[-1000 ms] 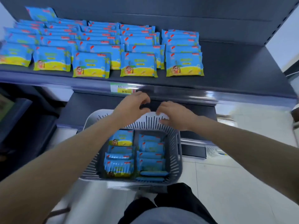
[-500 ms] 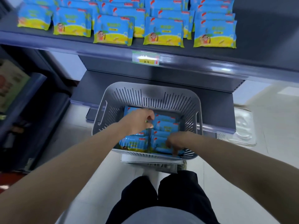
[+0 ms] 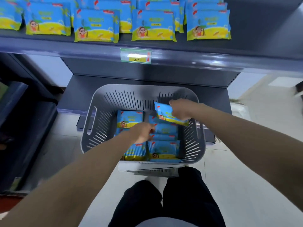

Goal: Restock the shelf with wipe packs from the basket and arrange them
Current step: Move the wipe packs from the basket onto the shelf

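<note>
A grey slotted basket (image 3: 91, 128) stands on the floor below the shelf, with several blue-and-yellow wipe packs (image 3: 129, 118) inside. My right hand (image 3: 180, 108) grips one wipe pack (image 3: 164, 113) and holds it tilted above the basket's right side. My left hand (image 3: 144, 131) is down among the packs in the basket's middle; its fingers curl at a pack, but the grip is hidden. Rows of the same packs (image 3: 96, 25) lie on the dark shelf (image 3: 254, 30) above.
A price label (image 3: 136, 55) hangs on the shelf's front rail. The shelf's right end shows bare dark surface. A lower dark shelf board (image 3: 78, 89) sits behind the basket. Another dark unit (image 3: 24, 128) stands at left. My legs (image 3: 164, 202) are just behind the basket.
Both hands dropped from the basket's far rim into the basket. My right hand has since lifted one pack up and to the right. The view tilted down.
</note>
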Available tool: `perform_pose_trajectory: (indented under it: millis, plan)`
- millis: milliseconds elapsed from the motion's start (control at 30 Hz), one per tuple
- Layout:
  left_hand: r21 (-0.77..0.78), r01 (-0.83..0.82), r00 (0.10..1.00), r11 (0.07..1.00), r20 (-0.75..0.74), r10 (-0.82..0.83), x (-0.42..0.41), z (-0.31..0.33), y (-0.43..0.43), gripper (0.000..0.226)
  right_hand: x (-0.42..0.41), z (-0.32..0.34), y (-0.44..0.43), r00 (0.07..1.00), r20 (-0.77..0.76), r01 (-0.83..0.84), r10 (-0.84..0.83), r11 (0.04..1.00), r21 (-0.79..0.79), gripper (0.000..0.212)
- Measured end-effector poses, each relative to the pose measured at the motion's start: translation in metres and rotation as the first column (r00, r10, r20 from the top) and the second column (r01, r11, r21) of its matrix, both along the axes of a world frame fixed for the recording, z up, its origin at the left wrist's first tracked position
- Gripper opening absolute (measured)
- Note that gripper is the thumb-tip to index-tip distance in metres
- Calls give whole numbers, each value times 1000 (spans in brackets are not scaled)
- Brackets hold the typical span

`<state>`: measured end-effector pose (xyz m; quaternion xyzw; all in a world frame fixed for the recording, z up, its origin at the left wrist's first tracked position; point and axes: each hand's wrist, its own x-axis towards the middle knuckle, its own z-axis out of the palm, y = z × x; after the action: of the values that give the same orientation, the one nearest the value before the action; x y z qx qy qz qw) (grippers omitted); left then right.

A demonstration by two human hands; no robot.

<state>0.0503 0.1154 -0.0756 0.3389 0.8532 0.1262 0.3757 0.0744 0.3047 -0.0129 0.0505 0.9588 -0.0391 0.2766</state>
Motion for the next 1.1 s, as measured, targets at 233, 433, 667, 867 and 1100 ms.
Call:
perform_pose_trajectory:
  millis: [233,433,667,867,1100]
  plan:
    - [-263,310,944,914,-32,-329,14,-32,23,32,4,18,18,980,-81,178,-181,983,-47,51]
    - [-205,226,974,952,49,-221,15,-26,24,26,14,29,13,983,-122,124,-136,987,-100,44]
    - [116,-28,1000,993,-9,29,-32,62,17,25,3,116,34,933,-338,45,-128,969,-243,30]
    - [334,-42,989,942,-119,87,-56,165,34,22,-15,202,87,827,-533,52,-181,968,-247,32]
    - [581,-67,980,811,-114,163,-74,239,77,16,-44,216,151,845,-493,174,-206,979,-111,43]
